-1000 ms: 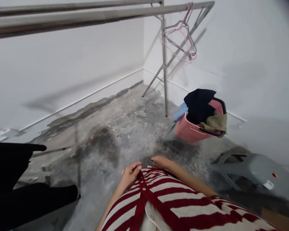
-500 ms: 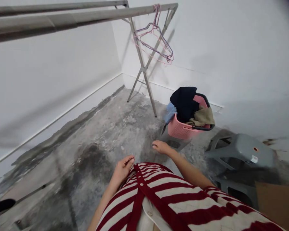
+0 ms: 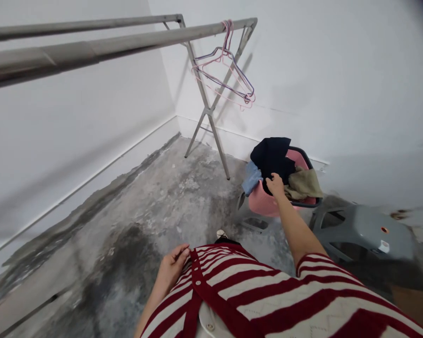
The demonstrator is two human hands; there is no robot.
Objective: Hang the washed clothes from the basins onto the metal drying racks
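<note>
My right hand (image 3: 275, 186) is over the near rim of a pink laundry basket (image 3: 262, 201), its fingers apart and reaching to a dark navy garment (image 3: 272, 155). Whether the fingertips touch the cloth, I cannot tell. Light blue cloth (image 3: 252, 178) hangs over the basket's left side, and an olive garment (image 3: 303, 183) lies over its right. Low in front of my body, my left hand (image 3: 174, 265) is beside the hem of the red and white striped top (image 3: 229, 267). Its thumb and fingers are curled together; anything between them is hidden.
A metal drying rack (image 3: 207, 111) stands against the back wall, with several pink and purple hangers (image 3: 227, 70) on its front bar. Beneath the basket is a grey stool (image 3: 255, 223); another grey stool (image 3: 366, 230) is to the right. Cardboard (image 3: 414, 305) shows at lower right.
My right hand has moved forward and right from in front of my body to the clothes in the basket. My left hand has stayed near the hem. The view has tilted slightly upward.
</note>
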